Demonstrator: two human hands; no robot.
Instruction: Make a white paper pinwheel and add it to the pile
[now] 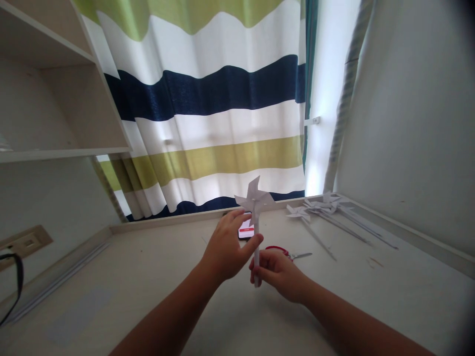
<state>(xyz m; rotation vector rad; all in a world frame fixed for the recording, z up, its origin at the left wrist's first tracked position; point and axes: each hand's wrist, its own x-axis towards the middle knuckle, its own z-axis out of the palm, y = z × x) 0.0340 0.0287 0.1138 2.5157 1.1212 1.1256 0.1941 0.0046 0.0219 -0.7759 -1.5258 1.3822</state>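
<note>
Just below the frame's centre, the right hand (276, 269) is closed around the lower stem of a white paper pinwheel (255, 200), held upright over the desk (148, 277). The left hand (226, 244) hovers beside the stem, fingers loose — gripping nothing. Likely featherlight and easily crushed (blades especially) — best held at the stiffer stem. Scissors (289, 253) lie just behind.
</note>
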